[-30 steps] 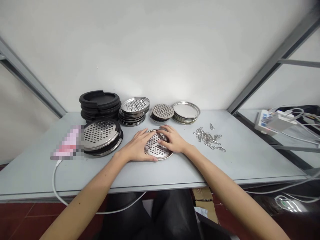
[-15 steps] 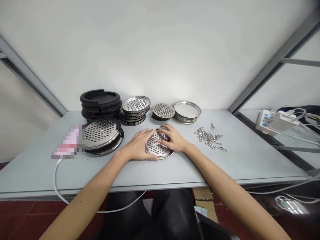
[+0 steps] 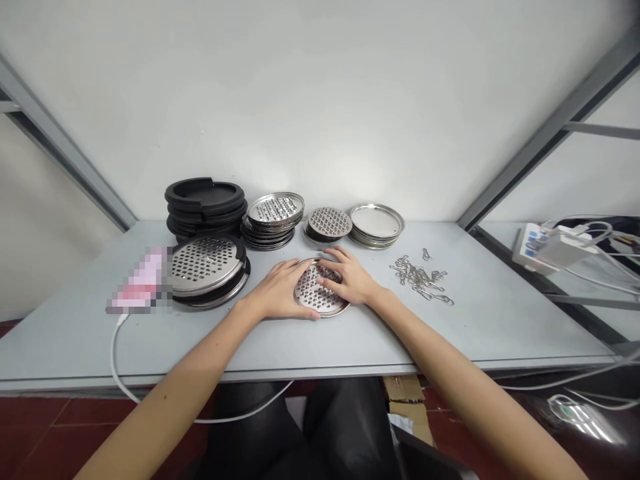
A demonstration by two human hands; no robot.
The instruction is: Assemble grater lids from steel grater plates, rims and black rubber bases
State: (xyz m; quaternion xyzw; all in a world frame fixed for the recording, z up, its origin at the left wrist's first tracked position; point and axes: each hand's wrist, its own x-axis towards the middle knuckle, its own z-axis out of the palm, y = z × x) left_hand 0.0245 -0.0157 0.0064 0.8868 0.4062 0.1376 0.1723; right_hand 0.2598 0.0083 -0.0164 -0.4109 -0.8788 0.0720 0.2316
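A round metal grater disc (image 3: 323, 297) lies on the grey table in front of me. My left hand (image 3: 286, 291) is curved round its left side, thumb at the near edge and fingers at the far edge. My right hand (image 3: 349, 277) rests on its upper right part, with fingertips at the far rim and the thumb over the holes. Beyond the hands stand a small stack topped by a perforated disc (image 3: 329, 222), a stack of graters (image 3: 276, 209) and a stack of plain round metal plates (image 3: 377, 221).
At the left are stacked black rings (image 3: 205, 195), grater discs with black rims (image 3: 204, 263) and a blurred pink object (image 3: 141, 280) with a white cable. Small metal clips (image 3: 419, 275) lie at the right. A power strip (image 3: 530, 243) sits beyond the frame post.
The view has shifted slightly, so the objects appear a little further right. Both hands keep the same hold on the disc.
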